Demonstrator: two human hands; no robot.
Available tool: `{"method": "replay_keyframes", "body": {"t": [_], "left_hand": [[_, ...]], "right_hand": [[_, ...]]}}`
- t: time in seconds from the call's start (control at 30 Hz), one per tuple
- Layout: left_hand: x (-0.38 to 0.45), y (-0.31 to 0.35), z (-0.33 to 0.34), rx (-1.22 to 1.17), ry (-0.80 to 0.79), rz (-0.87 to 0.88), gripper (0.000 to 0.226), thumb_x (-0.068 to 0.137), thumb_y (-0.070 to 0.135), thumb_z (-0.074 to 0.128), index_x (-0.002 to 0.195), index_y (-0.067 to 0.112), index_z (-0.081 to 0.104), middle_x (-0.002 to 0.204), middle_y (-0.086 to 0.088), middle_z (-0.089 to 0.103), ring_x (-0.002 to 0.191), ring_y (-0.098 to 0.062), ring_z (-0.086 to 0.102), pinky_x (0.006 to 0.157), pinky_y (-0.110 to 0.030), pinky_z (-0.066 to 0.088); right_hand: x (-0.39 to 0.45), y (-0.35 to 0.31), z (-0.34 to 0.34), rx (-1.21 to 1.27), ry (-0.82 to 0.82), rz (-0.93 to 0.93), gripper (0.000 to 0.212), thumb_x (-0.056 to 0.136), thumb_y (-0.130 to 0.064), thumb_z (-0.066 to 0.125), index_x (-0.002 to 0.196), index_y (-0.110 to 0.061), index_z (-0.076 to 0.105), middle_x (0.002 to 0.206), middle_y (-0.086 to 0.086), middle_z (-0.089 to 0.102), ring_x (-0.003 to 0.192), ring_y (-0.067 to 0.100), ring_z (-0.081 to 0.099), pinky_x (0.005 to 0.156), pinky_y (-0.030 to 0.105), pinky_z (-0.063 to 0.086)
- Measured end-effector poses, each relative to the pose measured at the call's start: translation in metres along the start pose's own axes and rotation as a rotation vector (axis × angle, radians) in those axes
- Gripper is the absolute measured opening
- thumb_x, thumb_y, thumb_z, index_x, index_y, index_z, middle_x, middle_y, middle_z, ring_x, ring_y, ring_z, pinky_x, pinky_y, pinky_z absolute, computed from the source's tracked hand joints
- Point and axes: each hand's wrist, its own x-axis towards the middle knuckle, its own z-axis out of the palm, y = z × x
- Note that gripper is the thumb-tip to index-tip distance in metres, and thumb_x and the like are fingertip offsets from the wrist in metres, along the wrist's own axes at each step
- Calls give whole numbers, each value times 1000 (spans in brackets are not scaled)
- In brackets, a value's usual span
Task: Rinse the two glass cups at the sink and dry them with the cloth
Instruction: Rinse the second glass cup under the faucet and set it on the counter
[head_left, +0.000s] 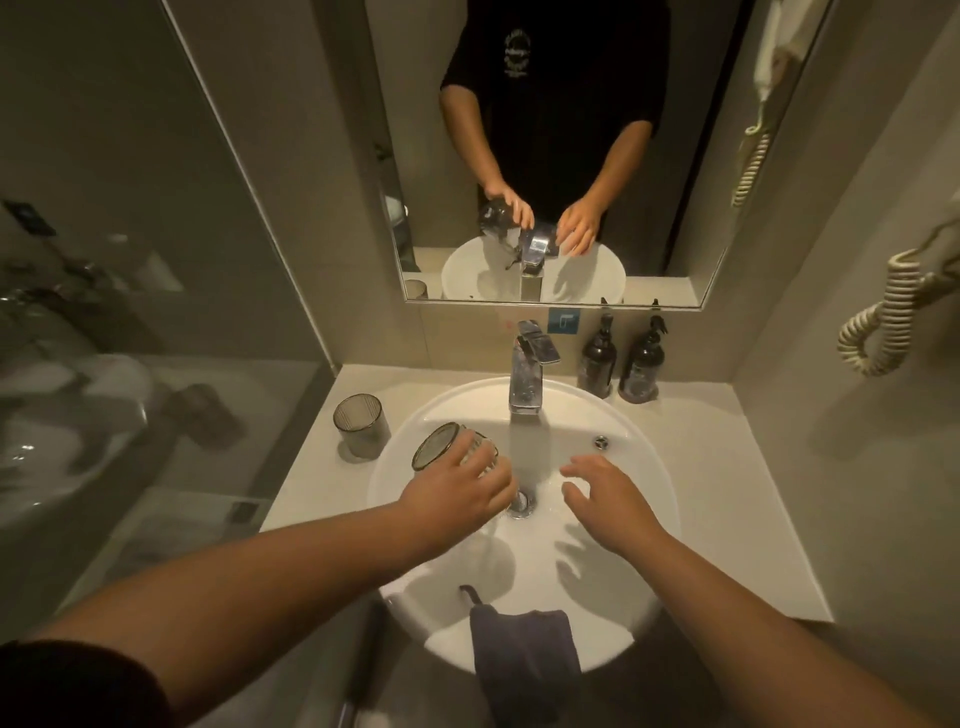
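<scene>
My left hand (460, 493) grips a ribbed glass cup (441, 446), tilted on its side over the left part of the white sink (395, 467), its mouth facing left. A stream of water (527, 447) runs from the chrome tap (527, 374) just to the right of the cup. My right hand (605, 499) hovers over the basin right of the stream, fingers spread and holding nothing. The second glass cup (361, 426) stands upright on the counter left of the sink. A dark cloth (524, 654) hangs over the sink's front rim.
Two dark pump bottles (618, 364) stand on the counter behind the sink at the right. A mirror (545, 156) covers the wall above the tap. A coiled cord (883, 322) hangs on the right wall. A glass partition (130, 312) borders the counter at the left.
</scene>
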Motion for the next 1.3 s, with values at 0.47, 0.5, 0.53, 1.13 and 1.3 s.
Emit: {"method": "replay_keyframes", "body": {"t": [0.47,0.5,0.53,1.13,1.3], "left_hand": [[-70,-7,-23,-1752,218,-996,73,81,28,79,133,46,30,139,19,46,128,0,46,113,-31,36],[-78,-5,-20,-1780,236,-1020,73,77,35,80,131,49,33,140,21,47,129,1,47,114,-33,37],[-87,-4,-17,-1804,260,-1045,76,72,43,82,131,51,35,141,21,48,130,1,48,115,-36,38],[-191,-10,101,-1866,287,-1470,90,79,16,81,149,19,25,142,6,45,126,-10,50,91,-6,44],[-194,-18,129,-1892,163,-1475,74,89,43,64,150,21,29,147,5,44,128,-9,49,106,-26,41]], "right_hand": [[-11,-55,-1,384,-340,-86,83,82,-34,73,148,-43,24,142,-15,42,111,7,58,93,34,54],[-10,-67,2,413,-377,-111,88,81,-32,75,149,-43,21,142,-17,39,112,7,58,92,34,55],[-9,-79,5,433,-407,-138,92,80,-30,77,150,-42,18,143,-18,37,113,7,57,91,34,56],[36,-226,161,216,-417,-253,88,76,-30,79,147,-37,28,130,-18,50,107,8,55,89,24,45],[67,-226,186,33,-382,-259,88,75,-26,80,147,-32,29,139,-5,55,115,15,58,92,26,44]]}}
